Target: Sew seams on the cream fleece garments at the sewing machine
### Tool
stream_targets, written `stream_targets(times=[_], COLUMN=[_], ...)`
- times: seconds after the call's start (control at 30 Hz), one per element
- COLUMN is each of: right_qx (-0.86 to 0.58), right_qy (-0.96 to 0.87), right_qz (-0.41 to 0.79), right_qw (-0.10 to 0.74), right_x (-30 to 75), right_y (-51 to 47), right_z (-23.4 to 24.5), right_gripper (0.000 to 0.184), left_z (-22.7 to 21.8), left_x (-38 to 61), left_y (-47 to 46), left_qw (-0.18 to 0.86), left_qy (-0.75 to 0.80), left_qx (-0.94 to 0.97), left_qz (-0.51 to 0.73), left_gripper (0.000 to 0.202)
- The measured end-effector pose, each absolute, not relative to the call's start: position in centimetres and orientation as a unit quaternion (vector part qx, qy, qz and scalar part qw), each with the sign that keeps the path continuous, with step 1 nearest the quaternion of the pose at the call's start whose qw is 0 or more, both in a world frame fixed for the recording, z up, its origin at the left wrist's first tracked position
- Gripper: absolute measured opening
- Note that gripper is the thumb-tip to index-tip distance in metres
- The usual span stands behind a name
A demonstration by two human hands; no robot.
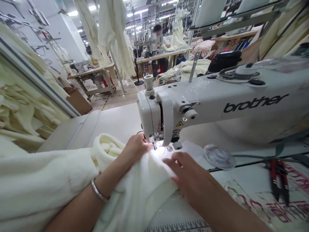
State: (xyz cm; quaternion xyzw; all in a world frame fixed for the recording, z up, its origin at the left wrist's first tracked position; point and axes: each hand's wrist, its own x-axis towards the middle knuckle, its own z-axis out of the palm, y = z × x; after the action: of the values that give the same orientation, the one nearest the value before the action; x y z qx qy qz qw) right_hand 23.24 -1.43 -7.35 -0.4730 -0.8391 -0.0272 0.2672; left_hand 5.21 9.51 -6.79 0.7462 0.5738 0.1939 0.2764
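Note:
A white sewing machine [217, 100] marked "brother" stands across the table. Thick cream fleece fabric [60, 180] lies bunched over the table's left and front, and its edge reaches under the lit needle area [155, 145]. My left hand [136, 148], with a silver bangle on the wrist, presses on the fabric just left of the needle, fingers curled over the cloth. My right hand [185, 169] lies flat on the fabric in front of the needle, fingers stretched out and together.
Red-handled thread snips [277, 177] and a clear round dish [218, 156] lie on the table to the right. A ruler strip [178, 225] runs along the front edge. Stacked cream pieces [21, 112] fill shelves at left. Another person sits at a far machine [158, 35].

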Motion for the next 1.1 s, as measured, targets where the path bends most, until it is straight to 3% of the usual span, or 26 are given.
stream_targets(times=[0.2,0.33,0.63,0.9,1.1], right_qx=[-0.396,-0.358,-0.36,-0.409,-0.439], right_qy=[-0.85,-0.892,-0.899,-0.864,-0.849], right_qz=[-0.029,0.002,0.026,-0.127,-0.169], right_qw=[0.345,0.275,0.249,0.266,0.239], right_x=[22.3,23.0,24.6,21.7,19.3], right_y=[-1.0,-1.4,-0.7,-2.4,-1.3], right_z=[-8.1,-8.3,-8.0,-9.7,-8.9], right_gripper=[0.029,0.029,0.029,0.034,0.02], left_z=[-6.5,-6.7,-6.8,-6.9,-5.2], left_x=[5.3,5.4,6.0,5.5,5.0], left_y=[9.1,8.7,8.0,9.1,10.5], left_qw=[0.259,0.24,0.202,0.204,0.227], left_qy=[0.567,0.581,0.601,0.557,0.553], left_qx=[0.761,0.757,0.757,0.789,0.786], left_qz=[0.179,0.177,0.157,0.161,0.158], left_gripper=[0.015,0.014,0.015,0.014,0.014])
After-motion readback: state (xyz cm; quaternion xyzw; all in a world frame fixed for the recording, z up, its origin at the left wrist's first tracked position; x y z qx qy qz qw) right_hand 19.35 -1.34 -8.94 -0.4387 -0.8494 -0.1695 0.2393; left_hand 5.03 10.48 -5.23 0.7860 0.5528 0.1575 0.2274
